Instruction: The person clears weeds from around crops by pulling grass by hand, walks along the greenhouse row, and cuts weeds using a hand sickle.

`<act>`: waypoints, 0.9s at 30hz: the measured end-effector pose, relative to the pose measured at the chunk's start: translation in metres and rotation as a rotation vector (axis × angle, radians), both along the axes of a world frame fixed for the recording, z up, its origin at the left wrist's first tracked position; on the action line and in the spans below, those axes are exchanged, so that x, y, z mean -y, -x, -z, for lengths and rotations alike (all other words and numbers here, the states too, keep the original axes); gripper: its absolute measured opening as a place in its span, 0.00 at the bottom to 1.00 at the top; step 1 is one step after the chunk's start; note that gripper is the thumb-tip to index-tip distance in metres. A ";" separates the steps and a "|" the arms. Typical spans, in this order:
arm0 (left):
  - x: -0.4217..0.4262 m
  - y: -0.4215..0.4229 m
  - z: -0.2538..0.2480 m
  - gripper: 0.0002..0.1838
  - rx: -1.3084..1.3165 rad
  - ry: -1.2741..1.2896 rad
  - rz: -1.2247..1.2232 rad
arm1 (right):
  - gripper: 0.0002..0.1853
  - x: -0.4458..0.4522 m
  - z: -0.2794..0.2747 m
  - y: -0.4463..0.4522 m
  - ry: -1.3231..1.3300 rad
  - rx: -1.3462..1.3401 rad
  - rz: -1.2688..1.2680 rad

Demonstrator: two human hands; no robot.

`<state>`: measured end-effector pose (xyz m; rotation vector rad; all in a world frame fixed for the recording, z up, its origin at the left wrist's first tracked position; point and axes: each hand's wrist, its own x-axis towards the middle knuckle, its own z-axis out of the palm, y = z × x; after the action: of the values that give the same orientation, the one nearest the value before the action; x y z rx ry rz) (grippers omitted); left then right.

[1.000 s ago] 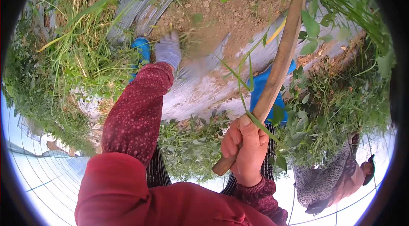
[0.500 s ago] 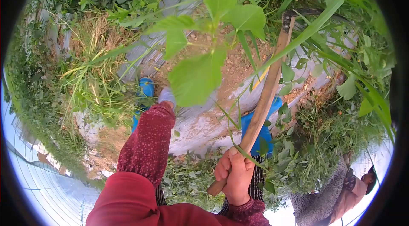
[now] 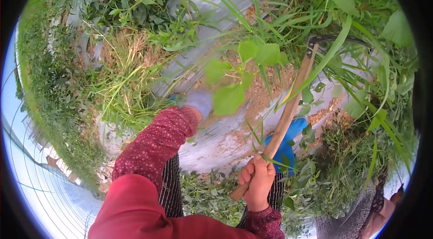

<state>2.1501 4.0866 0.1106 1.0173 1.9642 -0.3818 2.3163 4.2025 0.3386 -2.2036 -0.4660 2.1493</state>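
Observation:
My right hand (image 3: 258, 180), bare, is closed round the lower end of a long wooden handle (image 3: 288, 112). A dark curved metal blade (image 3: 336, 39) is at the handle's far end, among tall grass blades. My left hand (image 3: 198, 101), in a pale glove, is low over the ground beside the left blue boot; its fingers are blurred and partly hidden. A broad-leaved green plant (image 3: 229, 99) stands just right of the glove. Left of the glove lies a heap of pulled grass (image 3: 124, 97).
Plastic sheeting (image 3: 216, 142) and bare soil (image 3: 266, 79) run between leafy rows. A blue boot (image 3: 284, 149) stands right of the handle. Another person (image 3: 379, 216) is at the lower right edge. Greenhouse framing (image 3: 40, 171) shows at the lower left.
The view has shifted, and the broad-leaved plant now shows in front. My gloved left hand has come back from the soil toward the plant. My right hand keeps its hold on the handle.

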 end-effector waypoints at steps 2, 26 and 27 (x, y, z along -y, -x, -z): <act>-0.040 0.015 -0.025 0.10 -0.084 -0.168 0.131 | 0.11 0.001 0.000 0.000 0.014 -0.020 0.024; -0.149 0.110 -0.209 0.18 -0.213 -0.007 0.191 | 0.13 -0.081 -0.007 0.007 -0.060 -0.331 0.052; -0.165 0.115 -0.219 0.18 -0.251 0.006 0.124 | 0.13 -0.087 -0.007 0.007 -0.069 -0.318 0.042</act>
<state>2.0348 4.2512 0.3294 1.1355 2.1253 -0.6089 2.3090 4.2898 0.3458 -1.7740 -0.4623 2.3609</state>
